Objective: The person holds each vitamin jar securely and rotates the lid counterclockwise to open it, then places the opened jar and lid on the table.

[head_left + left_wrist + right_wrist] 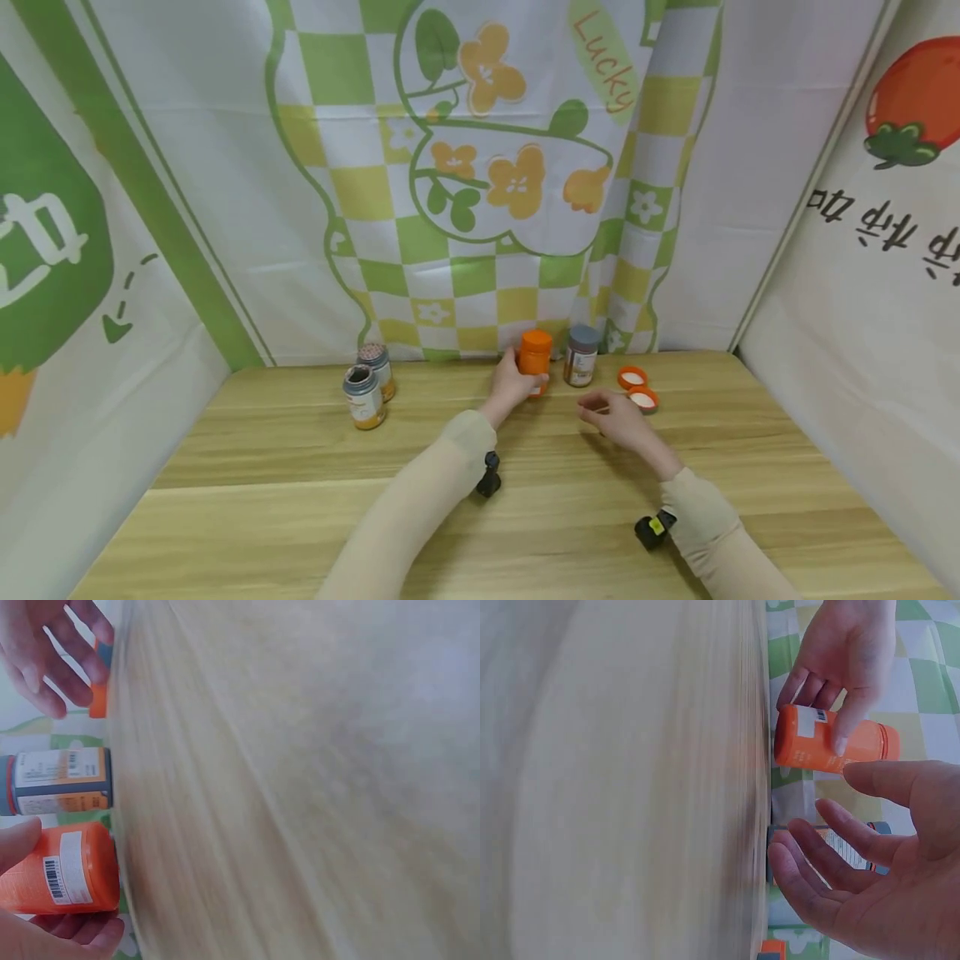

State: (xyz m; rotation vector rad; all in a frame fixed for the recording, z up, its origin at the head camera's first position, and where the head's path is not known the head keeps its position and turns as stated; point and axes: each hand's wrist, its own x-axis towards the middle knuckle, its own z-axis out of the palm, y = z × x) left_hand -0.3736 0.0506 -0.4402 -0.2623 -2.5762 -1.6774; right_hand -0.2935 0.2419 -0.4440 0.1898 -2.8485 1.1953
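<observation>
An orange bottle (535,354) with its orange cap on stands near the back of the table. My left hand (513,385) grips it, thumb on one side and fingers round the other; the left wrist view shows the bottle (63,868) in this hold. Just right of it stands a grey-capped bottle (581,357), untouched. My right hand (619,419) hovers in front of that bottle with fingers loosely bent and nothing held; in the right wrist view this hand (877,862) partly covers the grey-capped bottle.
Two orange-rimmed lids (632,378) (642,399) with white insides lie on the table at the right. Two open jars (364,398) (377,369) stand at the left. A patterned curtain (480,283) hangs along the table's back edge.
</observation>
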